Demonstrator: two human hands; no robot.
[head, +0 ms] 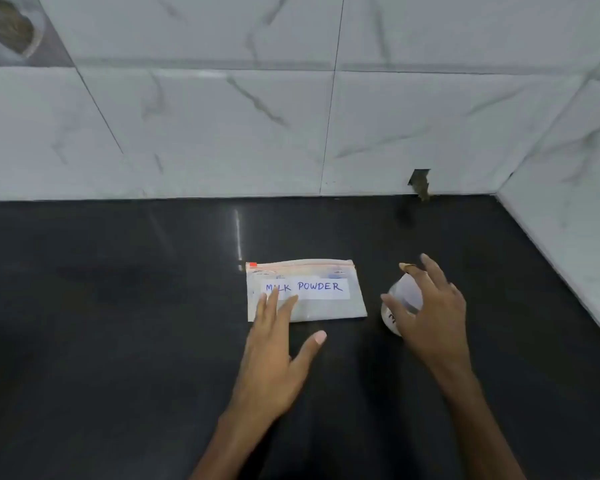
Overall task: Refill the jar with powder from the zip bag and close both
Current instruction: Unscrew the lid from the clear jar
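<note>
Over the near-left corner of the zip bag, your left hand lies with fingers straight. Your right hand, fingers spread and loose, covers the jar just right of the bag on the black counter. Whether it touches the jar is unclear.

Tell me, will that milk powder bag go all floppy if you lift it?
Probably floppy: the clear plastic zip bag with the white MILK POWDER label lies flat on the black counter, so it would likely sag. It looks light, not bulging. Smooth plastic might slip.
</note>
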